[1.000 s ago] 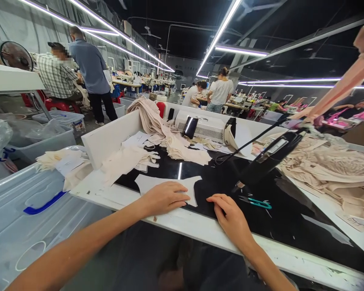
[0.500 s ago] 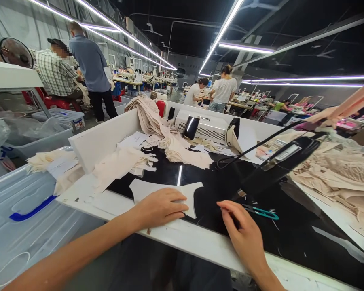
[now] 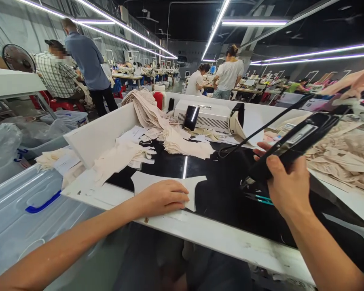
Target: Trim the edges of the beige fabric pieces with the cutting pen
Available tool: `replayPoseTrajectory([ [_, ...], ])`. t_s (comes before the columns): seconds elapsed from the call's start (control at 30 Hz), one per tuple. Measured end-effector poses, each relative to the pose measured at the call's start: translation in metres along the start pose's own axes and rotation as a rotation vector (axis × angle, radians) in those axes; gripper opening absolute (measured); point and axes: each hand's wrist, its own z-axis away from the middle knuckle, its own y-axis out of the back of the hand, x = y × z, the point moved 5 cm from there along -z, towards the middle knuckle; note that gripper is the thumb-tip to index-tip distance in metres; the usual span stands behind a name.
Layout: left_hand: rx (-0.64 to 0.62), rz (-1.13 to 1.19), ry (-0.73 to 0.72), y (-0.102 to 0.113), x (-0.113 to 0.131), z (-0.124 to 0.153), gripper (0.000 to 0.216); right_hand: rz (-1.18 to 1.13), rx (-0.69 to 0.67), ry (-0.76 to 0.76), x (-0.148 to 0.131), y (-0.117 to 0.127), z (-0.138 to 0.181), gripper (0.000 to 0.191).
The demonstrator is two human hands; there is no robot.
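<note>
My left hand (image 3: 164, 197) lies flat on a pale, shaped fabric piece (image 3: 145, 182) near the front edge of the black work surface, fingers stretched out. My right hand (image 3: 288, 186) is closed around a black corded hand tool (image 3: 294, 139) with a narrow metal tip that points down and left. This tool hangs from a peach cloth strip (image 3: 352, 85) at the upper right, and its exact kind is unclear. Teal thread snips (image 3: 263, 199) lie just below the tool's tip, partly behind my right hand.
Stacked beige fabric pieces (image 3: 185, 143) and a loose pile (image 3: 121, 157) lie at the back left. Behind them stand a white vented machine (image 3: 209, 117) and a phone (image 3: 191, 117). More beige cloth (image 3: 348, 137) is heaped right. A clear lidded bin (image 3: 12, 226) stands left; people work beyond.
My right hand has moved up and right from the work surface and taken hold of the black corded tool. My left hand stays on the fabric piece. The view has shifted slightly.
</note>
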Motion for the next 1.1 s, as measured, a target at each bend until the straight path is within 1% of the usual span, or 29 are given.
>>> replayPoseTrajectory([
  [0.03,-0.015,0.003,0.007,-0.002,0.001,-0.003,0.027,-0.016,-0.004,-0.011,-0.003,-0.002,-0.003,0.06],
  [0.1,-0.048,0.007,0.025,-0.008,0.003,-0.008,0.025,-0.035,-0.009,-0.024,-0.007,-0.006,-0.005,0.053],
  [0.17,-0.073,0.015,0.048,-0.014,0.004,-0.013,0.024,-0.046,-0.017,-0.013,-0.01,-0.01,-0.003,0.054],
  [0.27,-0.074,0.043,0.076,-0.021,0.005,-0.02,0.018,-0.101,0.029,0.059,-0.018,-0.014,0.003,0.058],
  [0.33,-0.06,0.069,0.087,-0.024,0.004,-0.023,0.015,-0.149,0.06,0.097,-0.025,-0.02,0.011,0.055],
  [0.43,-0.028,0.12,0.086,-0.024,0.002,-0.026,0.018,-0.215,0.038,0.088,-0.035,-0.036,0.028,0.05],
  [0.6,-0.028,0.143,0.108,-0.024,-0.002,-0.033,0.013,-0.412,0.054,0.103,-0.05,-0.061,0.062,0.052],
  [0.77,-0.036,0.14,0.089,-0.026,-0.001,-0.037,0.01,-0.463,0.07,0.115,-0.045,-0.077,0.077,0.058],
  [0.97,-0.003,0.116,0.052,-0.024,0.002,-0.036,0.013,-0.482,0.117,0.136,-0.036,-0.082,0.075,0.061],
  [1.1,-0.012,0.112,0.062,-0.025,0.002,-0.036,0.013,-0.474,0.124,0.133,-0.035,-0.083,0.074,0.063],
])
